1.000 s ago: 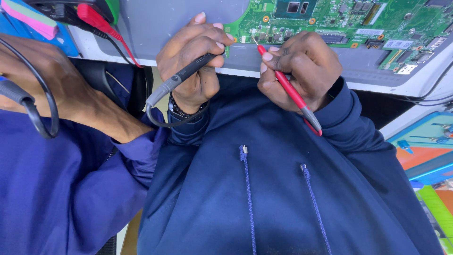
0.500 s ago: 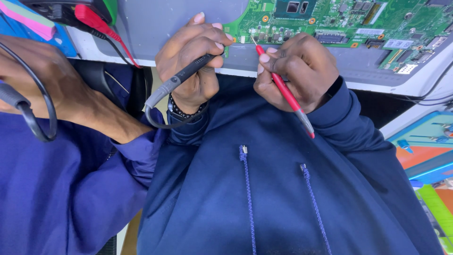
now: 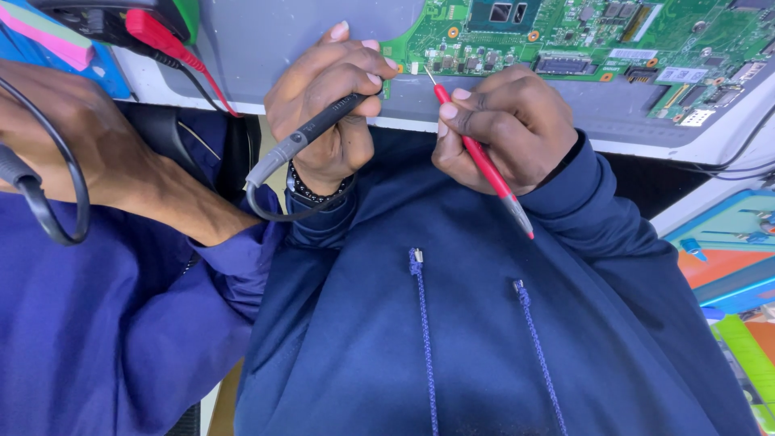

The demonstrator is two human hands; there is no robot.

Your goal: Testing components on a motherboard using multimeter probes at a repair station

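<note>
a black test probe [image 3: 311,133] is pinched in the left hand [image 3: 331,101], the fingers curled tight around its shaft, and its front end is hidden behind the fingertips at the near edge of a green circuit board [image 3: 581,36]. a red test probe [image 3: 476,153] is gripped pen-fashion in the right hand [image 3: 508,125], thumb and fingers pressed together on it; its thin metal tip is set against the near left part of the board, while its grey tail end is pointed down over the dark blue hooded top [image 3: 484,339]. the two hands are held close together, just apart. the board is laid on a grey mat [image 3: 274,48] at the far side of the scene. a black cable [image 3: 299,211] is looped under the left wrist. at the far left, another person's hand [image 3: 56,129] is seen closed on a looped black lead [image 3: 64,202].
</note>
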